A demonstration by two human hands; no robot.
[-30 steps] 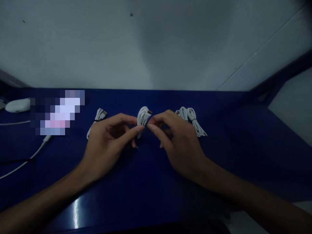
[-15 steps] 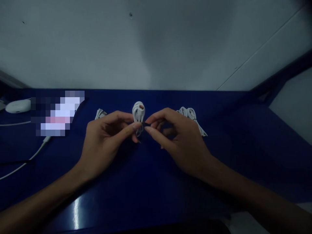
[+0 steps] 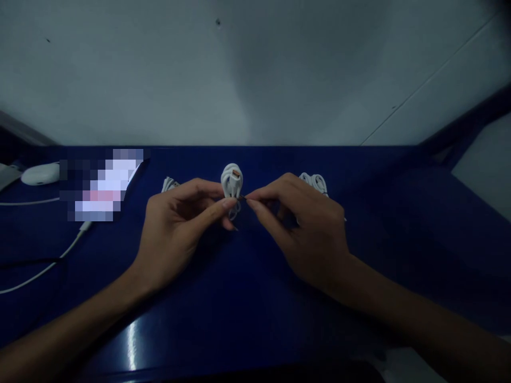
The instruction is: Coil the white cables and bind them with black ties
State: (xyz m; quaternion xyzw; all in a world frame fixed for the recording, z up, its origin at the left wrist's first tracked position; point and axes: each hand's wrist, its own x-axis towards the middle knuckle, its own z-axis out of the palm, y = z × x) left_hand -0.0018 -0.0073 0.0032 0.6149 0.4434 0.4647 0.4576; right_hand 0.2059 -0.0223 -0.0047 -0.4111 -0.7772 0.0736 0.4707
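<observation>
A coiled white USB cable (image 3: 232, 178) stands upright between the thumb and fingers of my left hand (image 3: 179, 226), its USB plug with an orange inside facing me. Just right of the coil, my right hand (image 3: 297, 223) pinches the end of a thin dark twist tie (image 3: 242, 198) that comes off the cable's middle. Below the left thumb a small white loop of the cable shows. Behind my right hand lies another coiled white cable (image 3: 315, 182), partly hidden. More white cable (image 3: 169, 184) pokes out behind my left hand, mostly covered.
On the blue table (image 3: 223, 308), a phone with a lit, blurred-out screen (image 3: 107, 186) lies at the left with a white cord (image 3: 67, 250) plugged in. Beside it sits a white rounded case (image 3: 40, 174). A pale wall (image 3: 159, 80) rises behind the table.
My right thumb and index finger have closed together on the dark tie beside the coil; they were slightly apart before. My left hand keeps its hold on the cable.
</observation>
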